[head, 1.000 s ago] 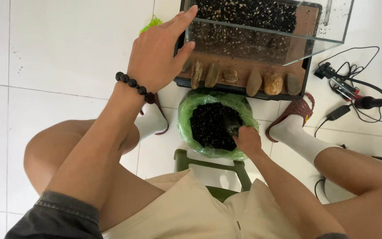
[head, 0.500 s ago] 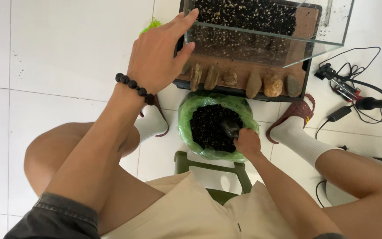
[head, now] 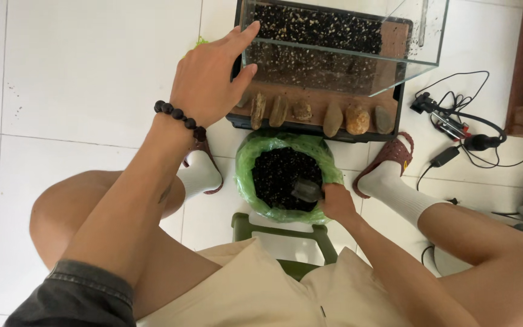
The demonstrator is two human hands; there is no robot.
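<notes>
My left hand, with a dark bead bracelet at the wrist, rests with spread fingers on the left edge of a glass tank that has dark and pale gravel on its bottom. Between my feet stands a green plastic bag full of black granular soil. My right hand is at the bag's right rim, closed on a small dark scoop that lies in the soil.
Several brown stones lie in a row on a dark tray in front of the tank. Black cables and a small device sit on the white tiles at the right. A green stool is under me.
My right hand has pushed the scoop slightly further into the soil. My left hand stays on the tank edge.
</notes>
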